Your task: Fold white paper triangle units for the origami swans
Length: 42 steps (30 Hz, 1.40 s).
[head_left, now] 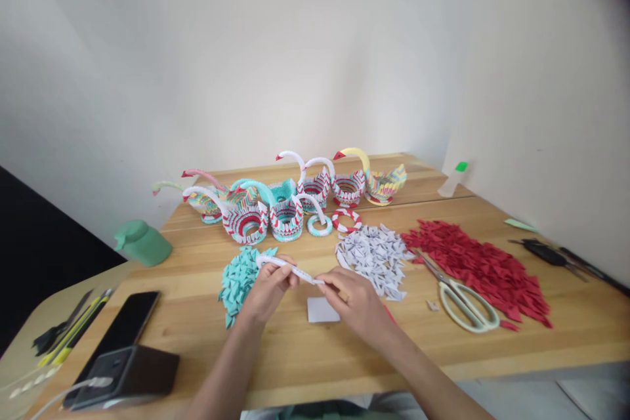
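Between my two hands is a curved white folded-paper swan neck (pixel 296 272), held above the table. My left hand (pixel 273 281) is closed around its middle, with the curled end sticking out to the left. At the other end, the fingers of my right hand (pixel 347 294) pinch the tip; whether a separate small piece is there, I cannot make out. Below my hands lies a small stack of white paper (pixel 323 310). Left of my left hand is a pile of teal folded paper pieces (pixel 239 280); beyond my right hand spreads a pile of white ones (pixel 373 256).
Several paper swans (pixel 245 222) stand at the back, with a red-and-white ring (pixel 346 220) before them. Red paper pieces (pixel 477 266) and scissors (pixel 468 305) lie right, a glue bottle (pixel 451 181) behind. At left are a green container (pixel 142 243), phone (pixel 128 321) and black box (pixel 132 374).
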Motion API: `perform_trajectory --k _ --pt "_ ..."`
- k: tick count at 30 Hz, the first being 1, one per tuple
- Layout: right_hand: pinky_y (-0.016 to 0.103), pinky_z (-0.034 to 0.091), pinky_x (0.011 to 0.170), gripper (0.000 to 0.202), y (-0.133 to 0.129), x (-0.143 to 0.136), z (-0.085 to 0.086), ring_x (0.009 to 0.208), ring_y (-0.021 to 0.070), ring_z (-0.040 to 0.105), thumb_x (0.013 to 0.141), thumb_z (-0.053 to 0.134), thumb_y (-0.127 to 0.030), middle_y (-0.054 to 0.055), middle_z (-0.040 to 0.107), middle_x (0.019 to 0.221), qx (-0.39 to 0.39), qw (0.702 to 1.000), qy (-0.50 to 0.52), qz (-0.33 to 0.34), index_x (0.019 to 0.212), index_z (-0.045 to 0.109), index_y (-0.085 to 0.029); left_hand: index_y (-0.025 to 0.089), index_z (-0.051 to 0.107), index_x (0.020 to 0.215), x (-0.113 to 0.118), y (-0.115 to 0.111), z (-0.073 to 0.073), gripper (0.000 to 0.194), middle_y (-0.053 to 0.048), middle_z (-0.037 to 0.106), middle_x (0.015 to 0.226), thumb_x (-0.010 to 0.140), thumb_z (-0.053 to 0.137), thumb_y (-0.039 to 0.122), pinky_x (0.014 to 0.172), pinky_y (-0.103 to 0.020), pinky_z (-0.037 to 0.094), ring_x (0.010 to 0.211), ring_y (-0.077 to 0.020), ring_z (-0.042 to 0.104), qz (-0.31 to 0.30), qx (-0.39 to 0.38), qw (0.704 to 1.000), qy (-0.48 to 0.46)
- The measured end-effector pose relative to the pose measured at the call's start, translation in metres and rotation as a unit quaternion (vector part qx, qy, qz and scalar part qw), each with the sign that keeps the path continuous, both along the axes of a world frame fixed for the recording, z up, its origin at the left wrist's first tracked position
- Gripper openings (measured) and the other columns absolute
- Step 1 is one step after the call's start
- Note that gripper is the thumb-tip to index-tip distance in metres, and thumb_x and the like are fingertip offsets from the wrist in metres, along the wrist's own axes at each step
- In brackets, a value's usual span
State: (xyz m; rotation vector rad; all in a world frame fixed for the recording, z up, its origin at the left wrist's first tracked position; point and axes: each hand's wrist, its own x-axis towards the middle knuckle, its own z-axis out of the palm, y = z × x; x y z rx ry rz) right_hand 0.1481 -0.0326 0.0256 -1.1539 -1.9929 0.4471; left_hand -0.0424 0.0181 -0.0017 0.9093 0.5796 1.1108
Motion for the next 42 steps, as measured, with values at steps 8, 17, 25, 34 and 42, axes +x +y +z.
perform_trajectory --k 8,17,25,34,42 --pt "0.029 0.041 0.067 0.020 -0.0019 0.0001 -0.0009 0.075 0.0181 0.056 0.092 0.043 -0.018 0.007 0.063 0.082 0.044 0.997 -0.058 -0.018 0.096 0.063 -0.018 0.014 0.061 0.079 0.0008 -0.0011 0.0040 0.026 0.000 0.056 0.055 0.070 0.070 0.037 0.059 -0.026 0.034 0.056 -0.0129 0.049 0.038 0.027 0.996 0.073" --pt "0.024 0.039 0.060 0.016 -0.0012 -0.0005 0.0032 0.065 0.0132 0.055 0.087 0.050 -0.019 0.001 0.061 0.073 -0.039 0.999 0.012 -0.012 0.089 0.065 -0.021 0.014 0.062 0.076 0.0005 -0.0017 0.0051 0.023 0.000 0.056 0.055 0.071 0.070 0.035 0.059 -0.025 0.035 0.056 -0.0120 0.048 0.014 0.017 0.999 0.027" --pt "0.026 0.039 0.063 0.019 -0.0035 -0.0011 0.0034 0.071 0.0159 0.055 0.089 0.046 -0.017 0.004 0.061 0.076 0.010 0.999 -0.039 -0.018 0.094 0.064 -0.020 0.014 0.063 0.077 0.0012 -0.0009 0.0037 0.021 0.000 0.056 0.055 0.072 0.069 0.034 0.057 -0.024 0.034 0.055 -0.0116 0.048 0.020 0.025 0.999 0.033" --pt "0.025 0.039 0.061 0.019 -0.0040 -0.0006 0.0035 0.069 0.0153 0.054 0.089 0.046 -0.018 0.004 0.060 0.075 0.013 0.999 -0.028 -0.016 0.094 0.064 -0.021 0.014 0.062 0.078 -0.0007 -0.0027 0.0040 0.022 0.000 0.056 0.056 0.072 0.070 0.033 0.058 -0.024 0.035 0.056 -0.0114 0.049 0.009 0.021 1.000 0.017" --pt "0.026 0.040 0.063 0.020 -0.0046 -0.0005 0.0038 0.070 0.0163 0.054 0.088 0.045 -0.015 0.005 0.061 0.076 0.020 0.999 -0.047 -0.017 0.094 0.063 -0.019 0.013 0.063 0.077 -0.0010 -0.0015 0.0019 0.019 0.000 0.056 0.056 0.074 0.069 0.031 0.059 -0.024 0.035 0.057 -0.0114 0.049 -0.002 0.022 1.000 0.004"
